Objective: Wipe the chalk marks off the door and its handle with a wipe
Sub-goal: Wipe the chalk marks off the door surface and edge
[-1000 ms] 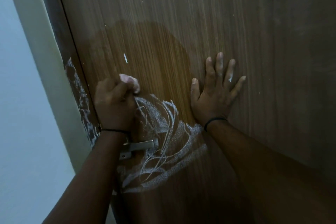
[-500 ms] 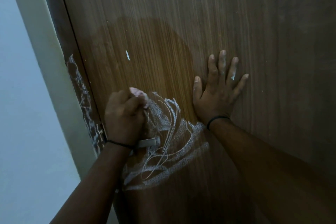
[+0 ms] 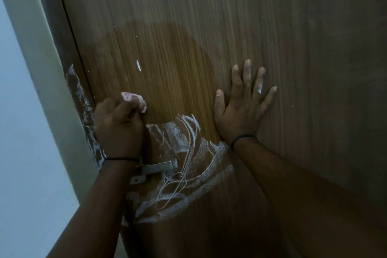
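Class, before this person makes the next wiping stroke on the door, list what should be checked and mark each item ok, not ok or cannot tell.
1. Wipe gripped in the left hand: ok.
2. Right hand flat on the door, bracing it: ok.
3. Chalk marks below the damp patch cleared: not ok.
4. Handle clean: cannot tell, partly hidden by the wrist.
5. Chalk on the door edge removed: not ok.
6. Wipe clean enough to go on: cannot tell.
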A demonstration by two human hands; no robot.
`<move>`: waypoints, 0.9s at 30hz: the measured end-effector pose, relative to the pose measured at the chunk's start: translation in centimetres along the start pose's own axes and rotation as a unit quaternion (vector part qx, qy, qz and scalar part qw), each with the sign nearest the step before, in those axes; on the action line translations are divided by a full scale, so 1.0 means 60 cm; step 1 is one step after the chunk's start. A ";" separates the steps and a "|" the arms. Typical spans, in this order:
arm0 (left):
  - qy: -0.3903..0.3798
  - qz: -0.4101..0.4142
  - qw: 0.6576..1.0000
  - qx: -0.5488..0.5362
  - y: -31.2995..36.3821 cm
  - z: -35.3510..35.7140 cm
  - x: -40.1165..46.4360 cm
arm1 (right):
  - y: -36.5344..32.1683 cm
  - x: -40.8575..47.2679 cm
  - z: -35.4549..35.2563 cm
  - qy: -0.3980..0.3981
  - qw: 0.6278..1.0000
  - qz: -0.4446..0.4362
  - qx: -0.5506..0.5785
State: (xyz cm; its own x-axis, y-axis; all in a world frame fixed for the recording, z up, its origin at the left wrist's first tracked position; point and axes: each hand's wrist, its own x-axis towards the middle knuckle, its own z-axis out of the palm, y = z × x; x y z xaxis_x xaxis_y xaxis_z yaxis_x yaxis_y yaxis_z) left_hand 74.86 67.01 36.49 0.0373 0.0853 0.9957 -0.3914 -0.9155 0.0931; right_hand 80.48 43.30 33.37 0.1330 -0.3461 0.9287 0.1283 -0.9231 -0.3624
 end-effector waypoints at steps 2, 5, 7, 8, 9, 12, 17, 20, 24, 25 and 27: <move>-0.008 0.038 0.999 -0.011 0.025 0.006 -0.006 | 0.000 0.000 0.001 0.001 1.000 0.000 -0.001; -0.105 0.115 0.987 -0.043 0.082 0.026 -0.031 | 0.001 0.001 0.000 -0.001 1.000 -0.002 0.002; -0.131 0.136 0.981 -0.036 0.100 0.038 -0.043 | 0.001 0.000 -0.003 -0.004 1.000 0.001 0.002; -0.125 0.131 0.983 -0.031 0.099 0.042 -0.043 | 0.002 0.000 -0.003 -0.007 1.000 0.002 0.002; -0.112 0.119 0.986 -0.026 0.092 0.043 -0.042 | 0.002 0.000 -0.003 -0.009 1.000 0.002 0.001; -0.076 0.056 0.995 -0.021 0.076 0.033 -0.042 | -0.001 -0.001 -0.003 -0.008 1.000 0.000 0.004; -0.124 0.084 0.989 -0.018 0.143 0.037 -0.078 | -0.001 0.000 -0.004 -0.013 1.000 0.002 -0.001; -0.120 0.081 0.989 -0.026 0.151 0.044 -0.084 | -0.003 0.001 -0.009 -0.018 1.000 0.006 -0.009; -0.093 0.041 0.995 -0.017 0.144 0.051 -0.075 | -0.004 0.000 -0.011 -0.025 1.000 0.001 -0.002; -0.082 0.028 0.996 -0.015 0.149 0.055 -0.071 | -0.004 0.001 -0.011 -0.026 1.000 0.001 -0.003; -0.060 0.026 0.998 -0.015 0.158 0.065 -0.073 | -0.005 0.001 -0.011 -0.026 1.000 0.003 -0.006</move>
State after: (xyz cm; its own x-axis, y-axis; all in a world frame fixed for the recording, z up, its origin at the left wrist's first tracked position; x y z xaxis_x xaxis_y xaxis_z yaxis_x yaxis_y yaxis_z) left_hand 74.56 56.42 33.01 0.1244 -0.0118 0.9922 -0.4239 -0.9047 0.0424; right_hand 79.80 43.42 33.61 0.1838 -0.3438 0.9209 0.1149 -0.9229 -0.3675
